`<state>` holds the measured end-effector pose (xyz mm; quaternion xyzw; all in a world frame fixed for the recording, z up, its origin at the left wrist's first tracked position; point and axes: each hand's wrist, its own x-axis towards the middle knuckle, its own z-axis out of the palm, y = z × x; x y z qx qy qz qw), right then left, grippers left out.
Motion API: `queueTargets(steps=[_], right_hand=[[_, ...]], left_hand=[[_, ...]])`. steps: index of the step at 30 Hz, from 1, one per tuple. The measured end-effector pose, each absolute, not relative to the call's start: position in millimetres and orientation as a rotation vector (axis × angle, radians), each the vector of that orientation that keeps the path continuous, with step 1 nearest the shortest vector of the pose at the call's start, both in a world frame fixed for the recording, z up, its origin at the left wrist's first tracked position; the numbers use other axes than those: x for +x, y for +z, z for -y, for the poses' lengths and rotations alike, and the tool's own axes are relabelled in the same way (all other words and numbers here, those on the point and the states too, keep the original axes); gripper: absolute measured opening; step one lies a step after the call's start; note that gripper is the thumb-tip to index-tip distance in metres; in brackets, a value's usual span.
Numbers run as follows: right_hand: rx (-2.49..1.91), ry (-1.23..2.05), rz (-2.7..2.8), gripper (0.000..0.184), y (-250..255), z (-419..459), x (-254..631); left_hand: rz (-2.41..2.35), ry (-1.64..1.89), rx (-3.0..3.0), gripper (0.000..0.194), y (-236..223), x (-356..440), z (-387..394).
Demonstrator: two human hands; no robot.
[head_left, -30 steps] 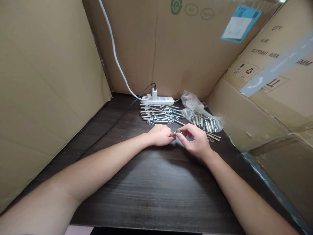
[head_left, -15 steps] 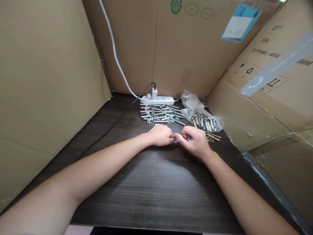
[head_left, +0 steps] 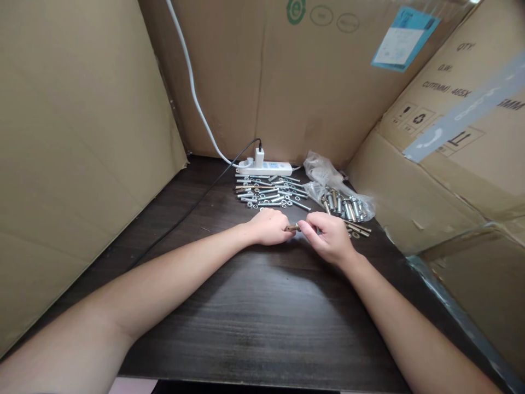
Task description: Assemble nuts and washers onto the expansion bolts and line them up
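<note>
Above the dark tabletop, my left hand [head_left: 268,227] is closed around one end of a brownish expansion bolt [head_left: 290,227], hiding that end. My right hand [head_left: 330,235] pinches the other end with thumb and curled fingers, by a small ring-shaped piece, a washer or nut [head_left: 298,227]. The bolt lies sideways between both hands. Just beyond them are rows of loose silver bolts [head_left: 268,191], with sleeves, nuts and washers among them. Beside my right hand lie several metal sleeves [head_left: 358,229] and a flat washer [head_left: 356,235], partly covered by the hand.
A clear plastic bag [head_left: 324,169] with assembled expansion bolts [head_left: 348,208] lies at the back right. Behind the loose parts stands a white power strip [head_left: 266,168] with a plugged-in charger [head_left: 259,157]. A black cable [head_left: 188,213] crosses the table's left side. Cardboard boxes [head_left: 221,82] wall three sides.
My right thumb has shifted slightly right along the expansion bolt, so more of the bolt and the ring-shaped piece shows between my hands. My left hand stays in place.
</note>
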<state>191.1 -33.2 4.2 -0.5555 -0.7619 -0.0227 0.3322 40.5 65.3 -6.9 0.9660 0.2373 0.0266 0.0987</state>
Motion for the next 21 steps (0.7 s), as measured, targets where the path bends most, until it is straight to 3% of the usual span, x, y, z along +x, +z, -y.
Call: queueTargets(steps=[6, 13, 19, 21], right_hand=[[-1.434, -0.011, 1.966, 0.014, 7.1, 35.9, 189.6], [-1.46, -0.111, 1.995, 0.036, 3.0, 33.2, 191.4], [-1.457, -0.046, 1.959, 0.017, 7.3, 36.0, 189.2], [-1.447, -0.044, 1.958, 0.019, 7.0, 35.7, 188.5]], left_hand=[[-0.693, 0.05, 2.859, 0.049, -7.7, 41.2, -66.7], [-0.698, 0.117, 2.847, 0.046, -8.9, 40.4, -65.9], [-0.708, 0.099, 2.831, 0.047, -9.1, 40.8, -65.8], [-0.702, 0.083, 2.842, 0.048, -9.1, 40.9, -66.1]])
